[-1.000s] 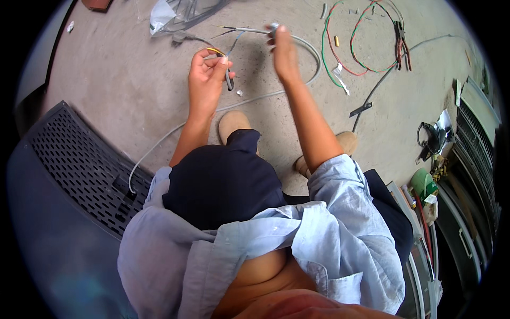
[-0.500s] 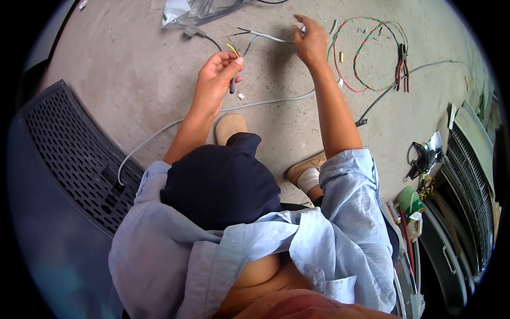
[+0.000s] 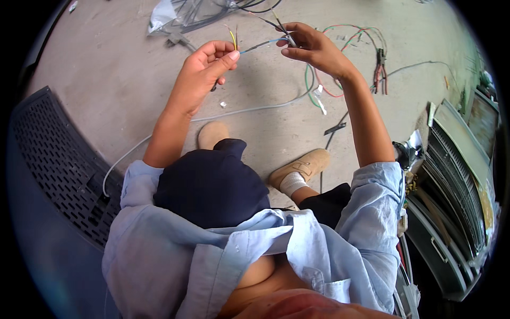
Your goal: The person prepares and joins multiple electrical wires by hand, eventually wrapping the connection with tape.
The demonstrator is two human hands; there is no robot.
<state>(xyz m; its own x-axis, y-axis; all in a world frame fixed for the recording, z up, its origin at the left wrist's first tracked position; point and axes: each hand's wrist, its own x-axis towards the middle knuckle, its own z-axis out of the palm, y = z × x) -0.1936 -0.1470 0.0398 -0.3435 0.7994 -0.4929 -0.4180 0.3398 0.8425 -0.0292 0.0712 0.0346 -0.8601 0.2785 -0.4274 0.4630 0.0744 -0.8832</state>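
Note:
My left hand (image 3: 210, 66) pinches a dark cable between thumb and fingers. Thin stripped wires stand up from it, one of them a yellow wire (image 3: 232, 38). A blue wire with a dark covered stretch (image 3: 257, 47) runs from this grip across to my right hand (image 3: 313, 50). There, thumb and curled fingers close on a grey cable (image 3: 291, 41). Dark wires (image 3: 279, 24) with bare ends fan out above that cable. Most of each cable is hidden by the fingers.
Pliers with red handles (image 3: 380, 69) lie beside coiled red and green wires (image 3: 309, 80). A long grey cable (image 3: 255, 109) crosses the floor near my shoes. A plastic bag (image 3: 196, 13) is at the far side, a perforated panel (image 3: 53, 154) at left, stacked grilles (image 3: 457, 159) at right.
My right hand was hovering beside the grey cable with fingers loose; it now grips that cable. The blue wire is now stretched between both hands. The whole view has shifted slightly.

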